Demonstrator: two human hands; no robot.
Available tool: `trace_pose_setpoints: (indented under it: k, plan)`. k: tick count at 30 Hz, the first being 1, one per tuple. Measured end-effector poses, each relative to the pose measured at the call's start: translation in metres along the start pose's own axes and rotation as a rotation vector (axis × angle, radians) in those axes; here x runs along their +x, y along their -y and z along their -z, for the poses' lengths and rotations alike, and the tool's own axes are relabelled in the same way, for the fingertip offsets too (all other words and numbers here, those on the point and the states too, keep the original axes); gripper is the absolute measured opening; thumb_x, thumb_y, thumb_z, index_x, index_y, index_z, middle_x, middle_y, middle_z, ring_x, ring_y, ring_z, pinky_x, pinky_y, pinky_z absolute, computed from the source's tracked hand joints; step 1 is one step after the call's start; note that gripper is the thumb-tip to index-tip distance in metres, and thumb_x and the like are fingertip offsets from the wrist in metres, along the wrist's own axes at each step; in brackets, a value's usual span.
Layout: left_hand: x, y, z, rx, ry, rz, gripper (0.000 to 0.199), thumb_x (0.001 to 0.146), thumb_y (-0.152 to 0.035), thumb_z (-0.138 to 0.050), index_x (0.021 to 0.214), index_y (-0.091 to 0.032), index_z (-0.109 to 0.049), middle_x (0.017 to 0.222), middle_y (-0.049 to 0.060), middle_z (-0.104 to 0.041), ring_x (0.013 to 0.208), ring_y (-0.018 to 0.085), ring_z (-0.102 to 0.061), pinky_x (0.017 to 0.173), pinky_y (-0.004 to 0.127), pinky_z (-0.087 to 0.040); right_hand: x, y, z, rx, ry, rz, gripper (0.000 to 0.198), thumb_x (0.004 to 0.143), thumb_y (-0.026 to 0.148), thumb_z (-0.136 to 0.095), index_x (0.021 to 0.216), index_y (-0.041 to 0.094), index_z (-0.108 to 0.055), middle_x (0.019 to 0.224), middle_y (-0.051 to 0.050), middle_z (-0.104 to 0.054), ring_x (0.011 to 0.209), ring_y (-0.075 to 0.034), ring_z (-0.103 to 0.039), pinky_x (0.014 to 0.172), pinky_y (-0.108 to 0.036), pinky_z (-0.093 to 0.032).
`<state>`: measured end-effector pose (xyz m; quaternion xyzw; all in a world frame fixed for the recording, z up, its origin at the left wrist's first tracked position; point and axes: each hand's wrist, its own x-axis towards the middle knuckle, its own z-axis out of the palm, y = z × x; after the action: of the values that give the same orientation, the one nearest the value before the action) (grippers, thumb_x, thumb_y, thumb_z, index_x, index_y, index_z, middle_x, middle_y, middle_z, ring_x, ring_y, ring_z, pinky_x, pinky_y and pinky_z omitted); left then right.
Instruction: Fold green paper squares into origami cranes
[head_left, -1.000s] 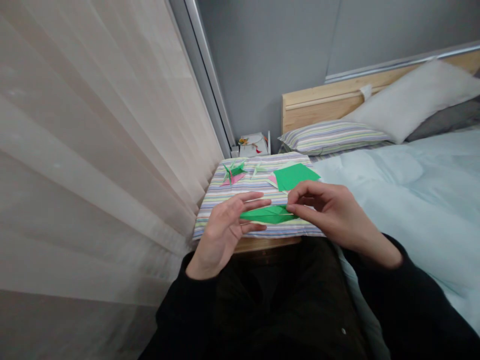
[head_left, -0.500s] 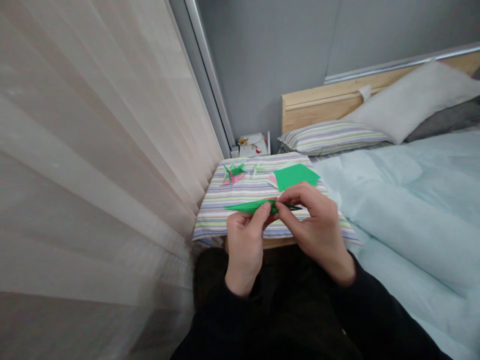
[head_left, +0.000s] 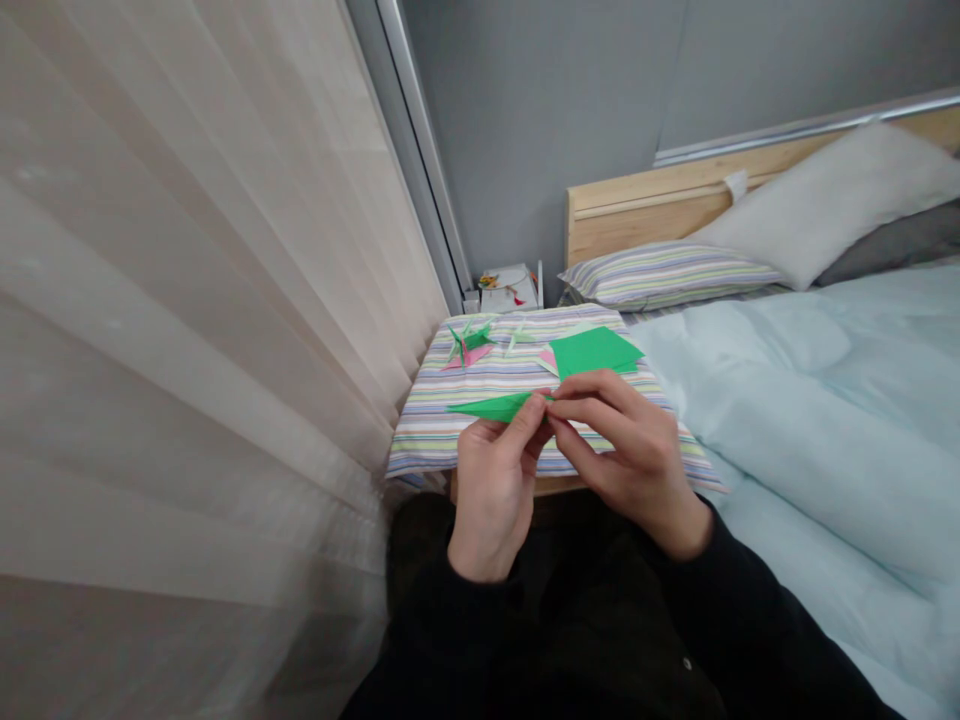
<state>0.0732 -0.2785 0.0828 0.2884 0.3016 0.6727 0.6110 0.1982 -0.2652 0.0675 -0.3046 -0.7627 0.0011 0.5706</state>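
Observation:
A narrow, pointed piece of folded green paper point(head_left: 491, 407) is held above the striped cloth, its sharp tip pointing left. My left hand point(head_left: 496, 480) is closed on it, thumb on top near the paper's right part. My right hand point(head_left: 630, 450) pinches the paper's right end between thumb and fingers, which hide that end. Beyond my hands, flat green paper sheets point(head_left: 596, 352) lie on the cloth, with pink and pale paper peeking out at their left. Farther left stand folded paper cranes point(head_left: 470, 345) in green and pink, and a pale green folded piece point(head_left: 517, 338) lies beside them.
The striped cloth point(head_left: 427, 425) covers a small table. A pale curtain point(head_left: 225, 300) hangs close on the left. To the right is a bed with a light blue quilt point(head_left: 810, 400) and pillows point(head_left: 675, 275). A white stand point(head_left: 510, 288) with small trinkets is behind the table.
The dark right point of the folded paper, visible before, is now hidden behind my right fingers. My right fingers have shifted slightly left, toward my left thumb.

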Motion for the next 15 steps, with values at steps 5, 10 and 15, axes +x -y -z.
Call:
trace_pose_setpoints:
  k: [5, 10, 15]
  plan:
    - [0.000, 0.000, -0.001, 0.032, -0.071, 0.045, 0.024, 0.068, -0.023, -0.090, 0.088, -0.016, -0.078, 0.089, 0.000, -0.077, 0.077, 0.011, -0.069, 0.072, 0.023, -0.053, 0.001, 0.004, -0.003, 0.119, -0.064, -0.145, 0.011, 0.092, 0.014, -0.066, 0.092, 0.025, -0.070, 0.092, -0.005, -0.072, 0.088, -0.020, -0.069, 0.079, -0.035, -0.057]
    - [0.000, 0.001, -0.007, 0.023, -0.119, 0.024, 0.026, 0.064, -0.024, -0.091, 0.084, -0.018, -0.075, 0.081, -0.004, -0.074, 0.069, 0.009, -0.066, 0.064, 0.021, -0.049, -0.002, 0.008, -0.006, 0.343, -0.147, -0.409, 0.004, 0.090, 0.021, -0.072, 0.086, 0.024, -0.070, 0.086, -0.003, -0.072, 0.080, -0.019, -0.068, 0.071, -0.033, -0.058]
    - [-0.001, 0.001, -0.010, 0.030, -0.120, 0.004, 0.029, 0.062, -0.027, -0.093, 0.081, -0.017, -0.074, 0.077, -0.003, -0.073, 0.064, 0.009, -0.065, 0.061, 0.022, -0.049, 0.000, 0.009, -0.003, 0.551, -0.139, -0.583, 0.006, 0.085, 0.026, -0.077, 0.084, 0.022, -0.073, 0.085, -0.003, -0.072, 0.077, -0.019, -0.068, 0.064, -0.030, -0.060]
